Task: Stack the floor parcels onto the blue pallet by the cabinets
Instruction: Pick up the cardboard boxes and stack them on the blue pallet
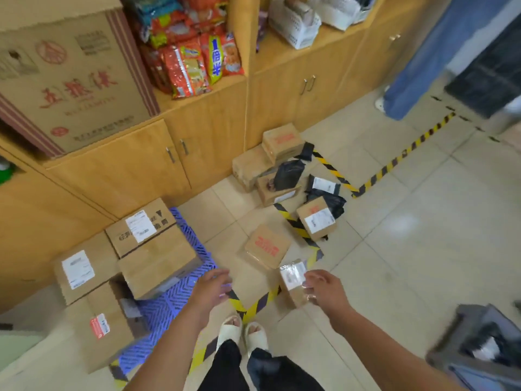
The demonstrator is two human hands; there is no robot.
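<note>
The blue pallet [166, 309] lies at the lower left beside the cabinets and carries several cardboard boxes [156, 258]. A small taped parcel [291, 277] with a white label sits on the floor tape in front of me. My right hand [327, 290] is at its right side, fingers spread and touching it. My left hand [211, 289] hovers open over the pallet's edge, holding nothing. Further out lie a flat box with red print [266, 245], a labelled box [317, 221], black mailer bags [324, 190] and a pile of boxes [270, 162] against the cabinet.
Wooden cabinets [135, 170] run along the left and back, with snack bags [194, 63] and a big carton [64, 80] on top. Yellow-black tape [394, 162] marks the tiled floor. A person in jeans [423, 63] stands at the far right. A grey crate [479, 348] sits lower right.
</note>
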